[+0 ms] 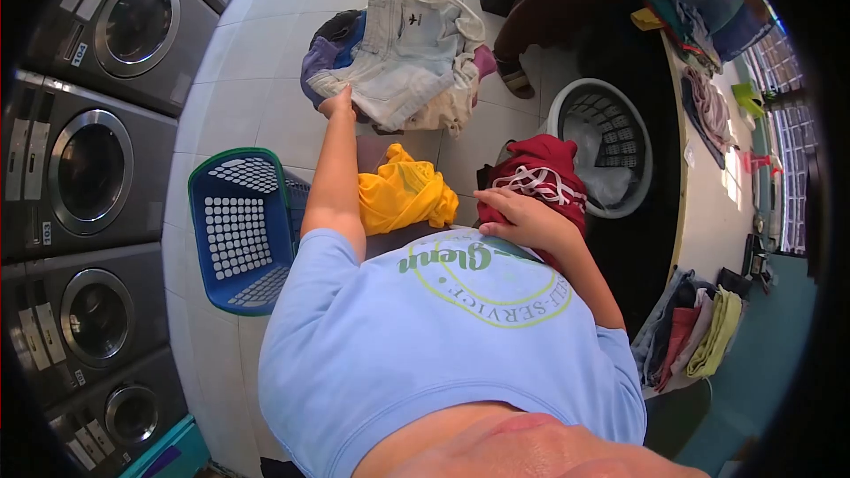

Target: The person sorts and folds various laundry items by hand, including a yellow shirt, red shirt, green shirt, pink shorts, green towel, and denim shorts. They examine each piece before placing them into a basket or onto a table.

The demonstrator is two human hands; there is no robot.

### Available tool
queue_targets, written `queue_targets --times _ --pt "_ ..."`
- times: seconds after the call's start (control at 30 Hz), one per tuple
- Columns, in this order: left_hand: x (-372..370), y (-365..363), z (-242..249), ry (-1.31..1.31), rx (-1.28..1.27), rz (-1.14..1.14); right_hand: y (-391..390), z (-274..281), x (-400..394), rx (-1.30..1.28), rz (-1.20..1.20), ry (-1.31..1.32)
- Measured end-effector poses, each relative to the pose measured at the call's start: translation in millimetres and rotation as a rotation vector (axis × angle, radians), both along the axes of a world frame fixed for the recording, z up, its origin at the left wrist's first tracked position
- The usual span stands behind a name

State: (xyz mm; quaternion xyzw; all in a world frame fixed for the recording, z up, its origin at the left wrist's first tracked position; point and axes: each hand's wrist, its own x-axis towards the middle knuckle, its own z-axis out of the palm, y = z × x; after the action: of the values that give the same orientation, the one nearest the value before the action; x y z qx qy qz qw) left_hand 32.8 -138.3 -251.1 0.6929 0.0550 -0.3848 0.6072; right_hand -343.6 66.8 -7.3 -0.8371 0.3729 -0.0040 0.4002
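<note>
My left hand (336, 104) reaches forward, its fingers closed on the near edge of pale denim shorts (398, 62). The shorts lie on a heap with blue and purple clothes (332, 53) and a beige cloth (452, 108). What supports the heap is hidden. My right hand (529, 223) is close to my body, fingers stretched out over a dark red garment (542, 159) with white drawstrings. Between my arms lies a bunched yellow garment (405, 190).
A blue basket (237, 235) stands on the tiled floor at left, beside stacked machines (93, 159). At right are a grey round basket (646, 146) with clear plastic inside and a table (726, 181) with folded clothes (699, 327). Another person's foot (513, 78) is ahead.
</note>
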Motion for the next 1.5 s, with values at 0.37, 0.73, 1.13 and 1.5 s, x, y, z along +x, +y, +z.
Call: queue_targets --times 0.37,0.73,1.13,1.5 --pt "-159.7 130.6 250.8 -0.540 -0.953 -1.805 -59.7 31.5 -13.6 -0.772 -0.649 -0.569" --pt "-145.3 189.9 329.9 -0.913 -0.735 -1.627 -19.3 36.2 16.3 -0.571 -0.569 -0.549" --pt "-167.4 145.0 391.8 -1.099 -1.360 -1.173 -69.1 50.8 -22.2 -0.706 -0.359 -0.649" --pt "-58.6 96.3 425.9 -1.325 -0.549 -1.400 -163.0 78.2 -135.1 -1.263 -0.270 -0.001"
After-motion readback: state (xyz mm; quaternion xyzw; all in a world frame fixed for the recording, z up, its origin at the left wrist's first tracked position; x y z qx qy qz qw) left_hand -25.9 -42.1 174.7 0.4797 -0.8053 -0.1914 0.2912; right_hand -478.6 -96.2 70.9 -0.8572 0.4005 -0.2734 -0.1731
